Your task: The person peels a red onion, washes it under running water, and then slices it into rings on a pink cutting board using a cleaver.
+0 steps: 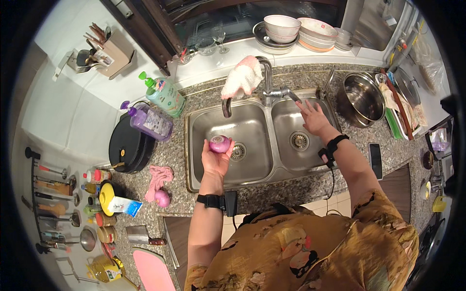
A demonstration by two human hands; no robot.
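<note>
A peeled red onion (219,144) rests in my left hand (214,162), above the left basin of the steel double sink (251,163). My right hand (314,118) is over the right basin, fingers spread and holding nothing. Its fingertips are by the lever of the chrome faucet (291,95); whether they touch it I cannot tell. The faucet's curved spout has a pink and white cloth (243,77) draped over it, and no water is plainly visible below. Left of the sink, a second red onion (162,198) lies against a crumpled pink cloth (160,178).
A cleaver (140,235) and a pink cutting board (154,269) lie at lower left. Green (165,96) and purple (151,122) pump bottles stand left of the sink. To the right are a steel pot (360,98) and a phone (375,161). Stacked bowls (282,27) line the sill.
</note>
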